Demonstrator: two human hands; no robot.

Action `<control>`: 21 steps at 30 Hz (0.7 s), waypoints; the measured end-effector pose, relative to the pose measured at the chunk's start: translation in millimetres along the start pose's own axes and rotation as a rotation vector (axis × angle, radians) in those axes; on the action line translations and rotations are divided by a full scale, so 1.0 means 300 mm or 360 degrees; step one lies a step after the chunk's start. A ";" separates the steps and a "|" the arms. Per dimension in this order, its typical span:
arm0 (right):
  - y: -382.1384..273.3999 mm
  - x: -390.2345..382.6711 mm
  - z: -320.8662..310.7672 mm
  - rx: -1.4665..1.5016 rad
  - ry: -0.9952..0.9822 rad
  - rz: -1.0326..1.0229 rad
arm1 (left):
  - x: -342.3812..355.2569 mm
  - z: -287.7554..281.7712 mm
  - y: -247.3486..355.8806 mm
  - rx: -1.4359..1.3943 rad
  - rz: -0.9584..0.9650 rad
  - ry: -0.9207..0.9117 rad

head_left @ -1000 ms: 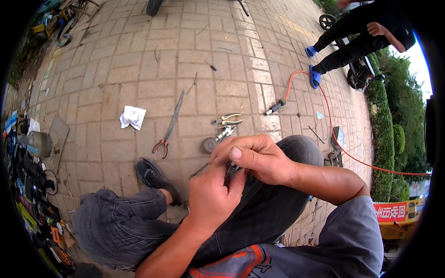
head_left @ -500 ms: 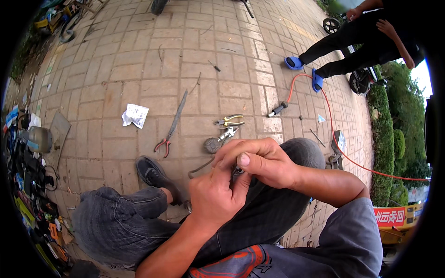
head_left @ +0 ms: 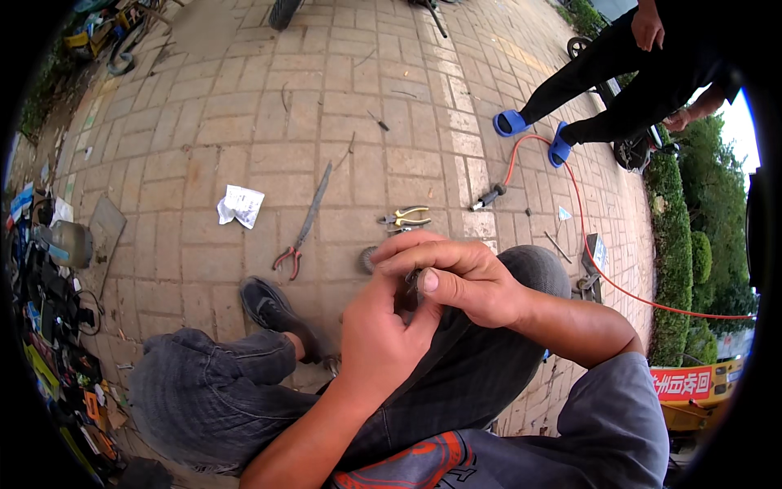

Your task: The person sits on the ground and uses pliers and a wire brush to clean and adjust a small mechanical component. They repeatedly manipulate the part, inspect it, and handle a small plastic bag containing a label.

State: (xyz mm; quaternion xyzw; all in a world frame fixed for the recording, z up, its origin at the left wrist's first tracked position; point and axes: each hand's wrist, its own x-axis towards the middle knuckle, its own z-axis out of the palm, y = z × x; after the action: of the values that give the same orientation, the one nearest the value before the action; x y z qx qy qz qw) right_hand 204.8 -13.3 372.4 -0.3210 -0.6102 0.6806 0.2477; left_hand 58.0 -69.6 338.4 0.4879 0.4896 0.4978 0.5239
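Above my bent knee, my left hand (head_left: 379, 334) and my right hand (head_left: 479, 285) meet, with fingers curled around a small dark part (head_left: 412, 279). Most of that part is hidden, so its kind cannot be told. My right thumb presses along its near side. Just beyond my fingers, a ribbed grey round thing (head_left: 366, 259) shows partly on the paving. Yellow-handled pliers (head_left: 406, 217) lie a little farther off. Left of them are red-handled pliers (head_left: 287, 259), with a long dark strip (head_left: 315, 204) reaching away from their jaws.
A crumpled white packet (head_left: 240, 205) lies on the brick paving. At right, an orange-red hose (head_left: 581, 216) runs past a person's blue sandals (head_left: 511, 123) and ends in a dark connector (head_left: 490, 197). Piled goods (head_left: 73, 350) line the left edge; a hedge (head_left: 669, 253) borders the right.
My left hand has shifted slightly, and more of the dark part shows between my fingers. The ribbed round thing is more covered. The standing person's arms have lowered.
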 end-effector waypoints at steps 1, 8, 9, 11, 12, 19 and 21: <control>-0.001 0.000 -0.001 -0.0023 0.0016 -0.0017 | 0.008 -0.003 0.013 -0.0108 -0.0097 -0.0067; -0.051 -0.016 -0.008 0.0143 0.0164 0.0240 | 0.033 -0.049 0.026 -0.1172 -0.0624 -0.0345; -0.052 -0.015 -0.006 0.0050 0.0183 0.0190 | 0.040 -0.036 0.053 -0.1163 -0.0634 -0.0217; -0.036 0.013 -0.003 -0.0095 0.0216 0.0082 | 0.047 -0.052 0.011 -0.1245 -0.0586 -0.0312; -0.035 0.031 0.003 -0.0073 0.0212 0.0130 | 0.050 -0.067 -0.007 -0.1282 -0.0568 -0.0355; -0.047 0.004 -0.023 0.0144 0.0361 0.0107 | 0.097 -0.042 0.014 -0.1562 -0.0820 -0.0170; -0.090 -0.079 -0.093 -0.0066 0.0523 0.0155 | 0.098 -0.024 0.000 -0.1440 -0.0820 -0.0114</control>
State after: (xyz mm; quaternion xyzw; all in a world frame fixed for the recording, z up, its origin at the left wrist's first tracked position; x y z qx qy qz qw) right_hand 239.8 -8.2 401.0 -0.4622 -0.5590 0.6175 0.3042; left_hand 51.6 -40.2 337.3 0.0933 0.3114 0.4974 0.8043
